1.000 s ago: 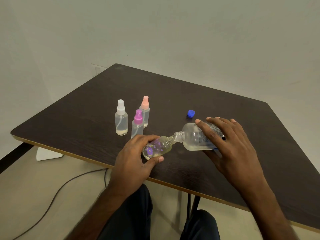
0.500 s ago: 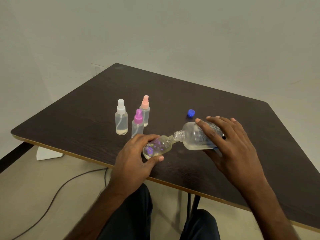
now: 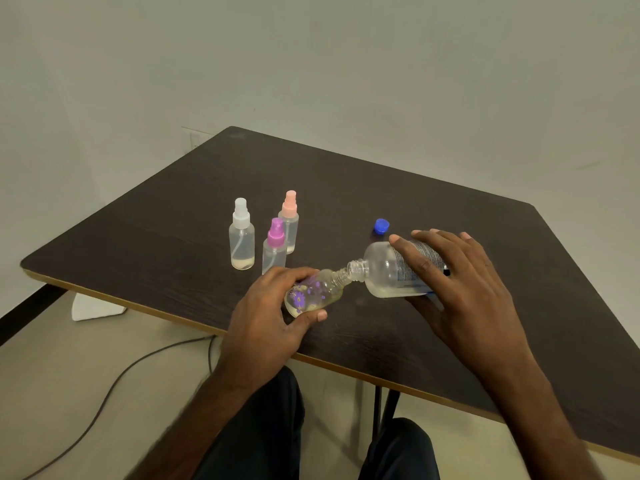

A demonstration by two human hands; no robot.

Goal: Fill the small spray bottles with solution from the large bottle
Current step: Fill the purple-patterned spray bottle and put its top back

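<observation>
Little differs from a second ago and half a second ago: both hands keep the same pose, and the two tilted bottles stay mouth to mouth above the near part of the dark table (image 3: 166, 237).

The left hand (image 3: 270, 317) grips the small flowered bottle (image 3: 313, 292), with the fingers curled over its upper side and the thumb pressed against its base. Its open neck leans up and to the right. The right hand (image 3: 460, 289) grips the large bottle (image 3: 382, 271), with the fingers spread and curled over the label and the thumb below. This bottle lies almost on its side, its neck pointing left and meeting the small bottle's neck. Pale liquid pools along its lower side, and a little shows in the flowered bottle.

By count there are four small bottles. One is uncapped in the left hand, and three stand upright in a cluster just behind that hand:
- the white-capped spray bottle (image 3: 241, 237)
- the purple-capped spray bottle (image 3: 274, 249)
- the peach-capped spray bottle (image 3: 289, 216)

There is one large bottle. One blue cap (image 3: 381, 226) lies on the table just behind it. On the floor are one cable (image 3: 104, 393) and one white object (image 3: 93, 306).
</observation>
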